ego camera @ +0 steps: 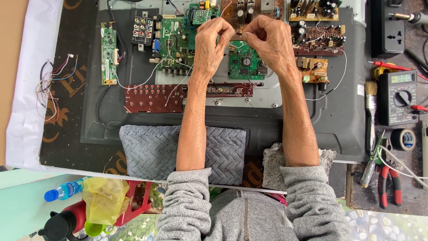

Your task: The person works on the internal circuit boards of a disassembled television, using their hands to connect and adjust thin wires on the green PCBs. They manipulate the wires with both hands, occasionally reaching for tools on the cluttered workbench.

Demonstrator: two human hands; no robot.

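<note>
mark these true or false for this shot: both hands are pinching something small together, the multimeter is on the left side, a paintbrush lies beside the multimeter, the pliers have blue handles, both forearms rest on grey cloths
1. Both hands pinch something small together. True: the left hand and right hand meet fingertip to fingertip over the circuit boards; the item itself is too small to identify.
2. The multimeter is on the left side. False: the multimeter sits at the right.
3. A paintbrush lies beside the multimeter. True: the paintbrush lies just to its left.
4. The pliers have blue handles. False: the pliers have red handles.
5. Both forearms rest on grey cloths. True: the grey cloths lie under them.
</note>
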